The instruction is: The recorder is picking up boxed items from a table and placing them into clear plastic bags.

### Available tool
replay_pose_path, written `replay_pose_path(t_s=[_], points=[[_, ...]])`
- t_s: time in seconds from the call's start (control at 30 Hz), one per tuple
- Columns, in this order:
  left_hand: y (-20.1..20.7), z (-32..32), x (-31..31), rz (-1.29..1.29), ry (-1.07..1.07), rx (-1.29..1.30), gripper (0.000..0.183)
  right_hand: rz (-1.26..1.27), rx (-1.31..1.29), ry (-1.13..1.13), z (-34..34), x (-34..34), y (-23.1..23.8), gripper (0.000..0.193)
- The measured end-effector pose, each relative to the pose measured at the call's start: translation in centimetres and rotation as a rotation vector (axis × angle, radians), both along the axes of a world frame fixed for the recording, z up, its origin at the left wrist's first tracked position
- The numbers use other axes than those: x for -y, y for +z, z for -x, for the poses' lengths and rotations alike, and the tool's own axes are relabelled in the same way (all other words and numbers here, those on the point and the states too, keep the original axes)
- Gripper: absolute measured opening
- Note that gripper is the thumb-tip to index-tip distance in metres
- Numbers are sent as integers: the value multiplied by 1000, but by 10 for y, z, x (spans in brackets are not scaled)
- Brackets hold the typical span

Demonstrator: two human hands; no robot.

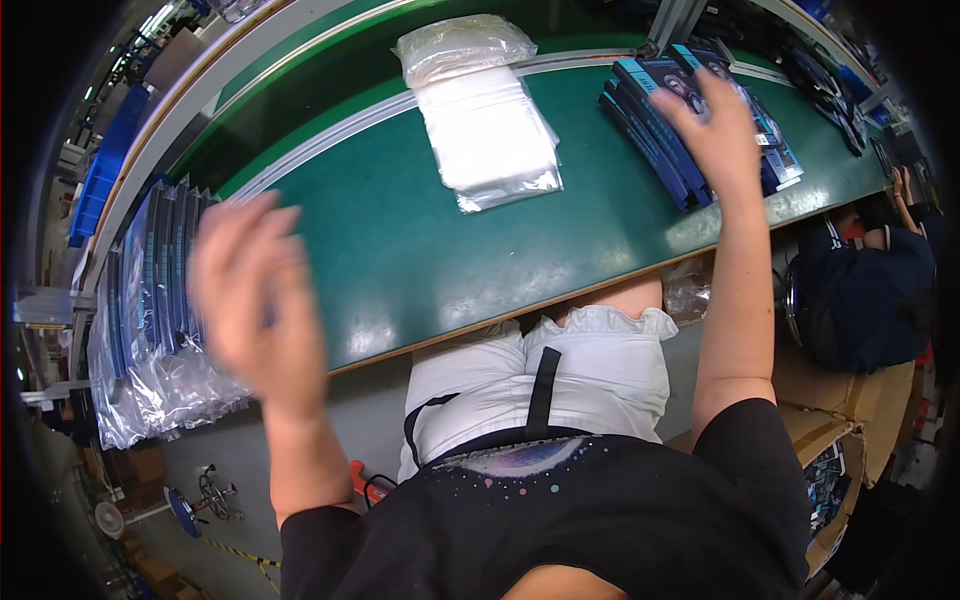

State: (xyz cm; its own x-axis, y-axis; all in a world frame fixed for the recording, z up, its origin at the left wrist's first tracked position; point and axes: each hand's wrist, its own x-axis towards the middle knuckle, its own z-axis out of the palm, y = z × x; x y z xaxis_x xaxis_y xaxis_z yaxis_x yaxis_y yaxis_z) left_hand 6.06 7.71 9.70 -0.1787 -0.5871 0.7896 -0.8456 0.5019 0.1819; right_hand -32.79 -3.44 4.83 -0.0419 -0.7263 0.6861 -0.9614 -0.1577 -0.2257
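My left hand (255, 300) is raised at the left of the bench, blurred by motion. Its fingers look stretched apart, and nothing shows in them. Beside it stands a row of flat dark-blue boxes in clear plastic bags (160, 270); the loose bag ends hang over the bench edge. On the right, my right hand (722, 135) hovers over stacked dark-blue printed boxes (650, 130), thumb and forefinger spread, holding nothing visible. Whether it touches them I cannot tell. Between the hands, toward the back, lies a pile of clear plastic bags (490, 135).
The green bench top (430, 270) has a raised ledge behind it. A wrapped plastic bundle (465, 45) rests against the ledge. Below right is an open cardboard box (850, 480) with printed items inside. Another person (860, 290) sits at the far right.
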Motion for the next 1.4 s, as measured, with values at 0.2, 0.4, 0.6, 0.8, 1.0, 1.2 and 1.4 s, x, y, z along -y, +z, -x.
replay_pose_path(t_s=[0.2,0.4,0.6,0.8,1.0,1.2,1.4], points=[[-87,54,55,-252,-171,197,21,-362,-22,-34,-33,-19,2,76],[-94,59,79,-292,-272,259,26,-287,152,159,-36,-47,19,69],[-90,59,75,-328,-312,96,21,-696,1808,1057,-48,-67,-5,68],[-95,53,80,-354,-352,9,11,-978,1903,1029,-85,-86,-51,61],[-82,59,83,-534,-413,-235,13,-1102,2037,1204,-120,-80,-46,57],[-88,44,87,-850,-235,-450,11,-1139,1837,1093,-114,-54,-38,57],[-81,43,83,-1020,-231,-567,12,-1101,1717,890,-105,-63,-40,54]])
